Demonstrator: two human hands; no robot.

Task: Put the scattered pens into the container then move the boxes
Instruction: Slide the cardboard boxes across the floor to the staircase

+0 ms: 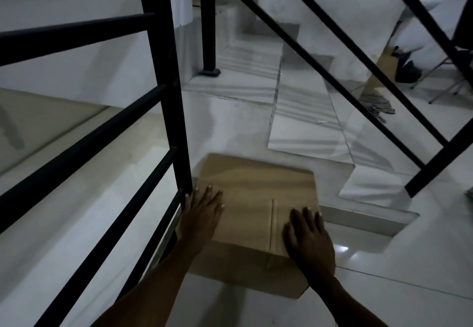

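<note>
1. Cardboard box (256, 214), closed, with a flap seam running along its top, sits on the pale tiled floor (384, 301) at the head of a flight of steps; everything below is placed relative to this box.
2. Left hand (202, 216) lies flat on the box's top near its left edge, fingers spread and extended, palm down, gripping nothing.
3. Right hand (308, 239) lies flat on the box's near right corner, fingers likewise straight and slightly splayed, palm pressed to the cardboard rather than curled round it.
4. Both forearms reach in from the bottom of the view toward the box.
5. Black railing post (166, 83) stands just left of the box, touching or nearly touching its left side; the left hand's outer fingers are right beside the post's base.
6. Dark horizontal rails (84, 132) run off to the left from that post.
7. White steps (304, 127) descend beyond the box's far edge.
8. A second slanted black rail (332, 76) crosses above and to the right of the box.
9. Far beyond the box to the right, something brown, possibly another carton (384, 70), stands on the lower floor near a folding chair (450, 70); the blur there is too strong to be sure.
</note>
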